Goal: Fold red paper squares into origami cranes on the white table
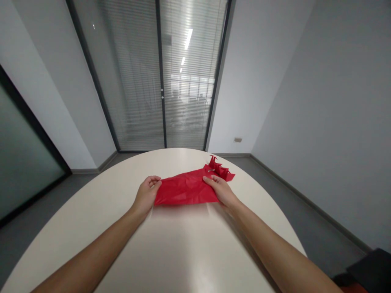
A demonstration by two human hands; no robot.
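Note:
A creased red sheet of paper (183, 188) is stretched between my two hands, just above the table. My left hand (147, 193) pinches its left edge between thumb and fingers. At the other end, my right hand (220, 190) grips the paper with the thumb on top and the fingers mostly hidden beneath. Just beyond my right hand are folded red paper cranes (218, 167), close together on the table; their lower parts are partly hidden behind the sheet and hand.
The pale round table (183, 248) spreads out under my arms. Beyond it stands a glass partition with blinds (137, 101). A wall socket (238, 140) sits low on the wall. A dark object, perhaps a chair (374, 268), shows at the lower right.

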